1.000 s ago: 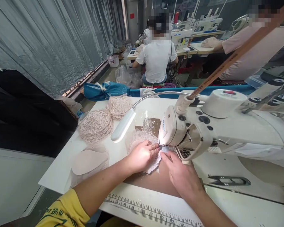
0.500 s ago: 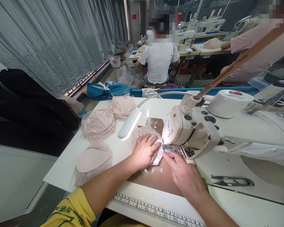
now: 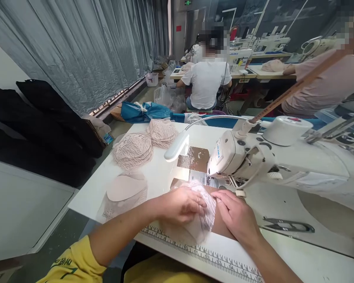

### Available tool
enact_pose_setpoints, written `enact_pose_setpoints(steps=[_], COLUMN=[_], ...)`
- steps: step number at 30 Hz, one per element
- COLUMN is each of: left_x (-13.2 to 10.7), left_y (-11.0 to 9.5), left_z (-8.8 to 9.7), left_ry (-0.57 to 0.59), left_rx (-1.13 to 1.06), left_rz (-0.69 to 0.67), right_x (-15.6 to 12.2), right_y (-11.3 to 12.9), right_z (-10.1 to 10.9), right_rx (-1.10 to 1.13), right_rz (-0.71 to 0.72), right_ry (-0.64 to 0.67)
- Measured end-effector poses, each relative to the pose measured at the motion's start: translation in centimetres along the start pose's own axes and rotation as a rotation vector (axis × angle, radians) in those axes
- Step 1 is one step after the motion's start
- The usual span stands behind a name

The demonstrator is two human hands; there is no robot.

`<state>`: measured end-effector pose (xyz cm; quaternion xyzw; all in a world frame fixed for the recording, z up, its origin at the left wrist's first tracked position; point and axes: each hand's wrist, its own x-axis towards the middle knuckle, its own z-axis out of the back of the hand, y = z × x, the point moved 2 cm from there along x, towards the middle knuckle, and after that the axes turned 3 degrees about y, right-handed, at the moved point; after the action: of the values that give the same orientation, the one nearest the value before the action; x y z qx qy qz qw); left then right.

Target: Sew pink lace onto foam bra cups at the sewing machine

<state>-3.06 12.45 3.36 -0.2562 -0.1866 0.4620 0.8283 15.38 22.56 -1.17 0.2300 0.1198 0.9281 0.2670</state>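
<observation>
My left hand (image 3: 181, 206) and my right hand (image 3: 237, 214) both grip a pale lace cup piece (image 3: 205, 216) near the front edge of the white sewing table (image 3: 165, 177). The piece hangs slightly over the printed ruler strip (image 3: 212, 257). It sits in front of the needle area (image 3: 231, 181) of the white sewing machine (image 3: 283, 161), clear of the presser foot. Fingers of both hands curl around the fabric edges.
Two stacks of lace cups (image 3: 132, 150) (image 3: 161, 133) and a flat foam cup stack (image 3: 125, 188) lie on the left. A gooseneck lamp (image 3: 177, 146) hangs over the table. Thread snips (image 3: 289, 226) lie right of my hands. Other people sit at machines behind.
Both hands pulled the lace piece away from under the machine's needle toward the table's front edge. The camera view tilted up and shifted slightly.
</observation>
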Motion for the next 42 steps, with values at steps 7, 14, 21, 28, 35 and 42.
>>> enact_pose_setpoints(steps=[7,14,21,28,35,42], left_x=[0.8,2.6,3.1,3.6,3.2,1.4], left_y=[0.5,0.6,1.3,3.6,4.1,0.8], left_z=[-2.0,-2.2,-1.9,-0.6,0.1,-1.1], left_ry=[-0.119,-0.045,-0.013,0.043,0.032,-0.102], left_rx=[0.255,0.38,0.485,0.468,0.468,0.431], left_rz=[0.231,0.245,0.296,0.158,0.085,0.169], right_x=[0.1,0.1,0.6,1.1,0.8,0.0], right_y=[0.3,0.0,0.4,0.8,0.1,-1.0], right_z=[0.4,-0.6,-0.7,-0.7,-0.4,0.0], right_rx=[0.039,-0.246,-0.299,-0.301,-0.149,0.032], right_rz=[0.028,0.137,0.094,0.028,0.013,-0.055], right_ry=[-0.01,0.075,0.073,0.091,0.104,0.089])
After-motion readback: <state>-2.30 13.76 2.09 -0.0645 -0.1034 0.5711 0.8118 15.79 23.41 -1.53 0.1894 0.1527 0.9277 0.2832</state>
